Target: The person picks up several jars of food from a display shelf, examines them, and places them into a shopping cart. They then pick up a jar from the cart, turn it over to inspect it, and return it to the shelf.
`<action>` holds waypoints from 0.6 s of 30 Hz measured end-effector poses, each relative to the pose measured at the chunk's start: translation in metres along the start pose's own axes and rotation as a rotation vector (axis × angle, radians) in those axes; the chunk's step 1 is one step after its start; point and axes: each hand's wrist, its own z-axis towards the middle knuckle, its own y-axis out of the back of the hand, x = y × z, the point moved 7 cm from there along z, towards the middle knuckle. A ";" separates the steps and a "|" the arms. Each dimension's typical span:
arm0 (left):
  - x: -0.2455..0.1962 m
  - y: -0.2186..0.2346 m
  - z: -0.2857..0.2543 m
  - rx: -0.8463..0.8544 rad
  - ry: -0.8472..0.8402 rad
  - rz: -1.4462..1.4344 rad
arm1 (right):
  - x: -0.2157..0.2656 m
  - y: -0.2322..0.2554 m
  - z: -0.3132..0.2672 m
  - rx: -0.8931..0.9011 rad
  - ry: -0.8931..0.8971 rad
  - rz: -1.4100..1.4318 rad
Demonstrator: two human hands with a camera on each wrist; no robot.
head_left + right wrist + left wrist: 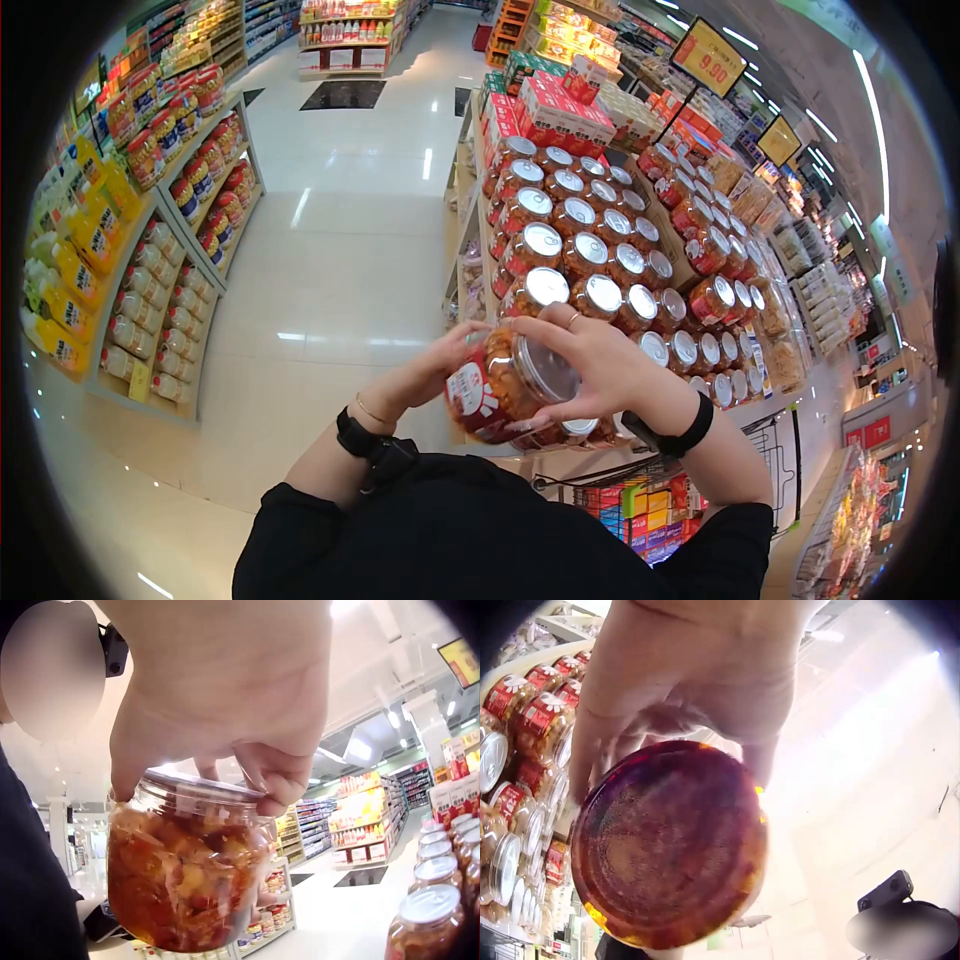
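A clear jar of chunky orange-red food [505,380], with a red label and a silvery lid [548,368], is held tilted in front of the chest. My left hand [432,362] grips its body from the side; the left wrist view looks onto the jar's round base [671,847]. With thumb and fingers spread across the lid end, my right hand [605,365] holds the jar's top rim. In the right wrist view, reddish chunks fill the jar [187,881] up to near its neck, and left fingertips show behind it.
Rows of similar silver-lidded jars [585,250] stand on a display just beyond the hands. Red boxes [565,110] are stacked at its far end. A shopping cart [640,500] with colourful packages stands at lower right. Shelves of bottles [85,240] and jars line the left of a tiled aisle [340,250].
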 end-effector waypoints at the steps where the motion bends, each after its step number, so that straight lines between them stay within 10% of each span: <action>1: -0.009 0.011 -0.001 -0.065 -0.081 0.027 | -0.001 0.001 0.005 0.011 -0.005 -0.009; 18: -0.013 0.125 -0.115 -0.441 0.066 0.259 | -0.129 -0.078 -0.012 0.297 -0.435 -0.420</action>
